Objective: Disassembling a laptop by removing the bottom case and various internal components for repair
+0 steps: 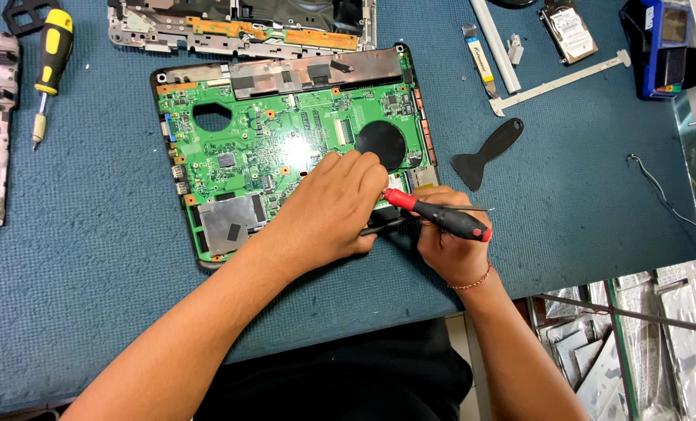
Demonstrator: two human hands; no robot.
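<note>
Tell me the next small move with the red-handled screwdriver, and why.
Probably seat the tip and turn: the right hand holds the red-handled screwdriver angled toward the green board's lower right corner, where the left hand presses down. The tip is hidden.

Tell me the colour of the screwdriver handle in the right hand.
Red and black screwdriver handle, clearest in the head view.

Labels and a screen on the blue work mat

A white rectangular label covers the hard drive (568,30) at one o'clock; beside it, at two o'clock, a blue device's small grey screen (673,24).
</note>
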